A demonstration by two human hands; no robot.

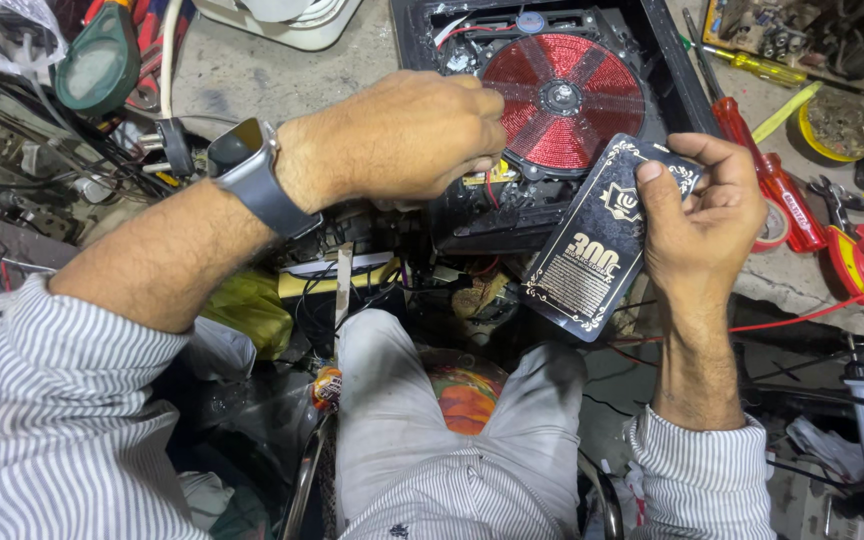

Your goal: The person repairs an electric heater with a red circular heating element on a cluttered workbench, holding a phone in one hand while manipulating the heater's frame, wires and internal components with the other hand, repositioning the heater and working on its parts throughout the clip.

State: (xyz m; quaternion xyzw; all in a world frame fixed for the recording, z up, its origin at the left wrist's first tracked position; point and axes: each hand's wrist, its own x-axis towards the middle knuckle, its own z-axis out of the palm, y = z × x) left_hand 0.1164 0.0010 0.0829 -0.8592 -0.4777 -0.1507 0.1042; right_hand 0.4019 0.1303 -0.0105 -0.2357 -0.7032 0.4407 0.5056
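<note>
At the far left a black plug lies among dark wires. The left hand, with a grey watch on its wrist, is curled narrow, and its fingertips pinch something small at the left edge of the red coil; what it grips I cannot tell. The coil sits inside the open black cooker housing, far in the middle. Just right of it, the right hand holds a flat black card with pale ornament, thumb on its face, tilted, near the coil's right edge. Farther right, a red screwdriver lies on the floor.
</note>
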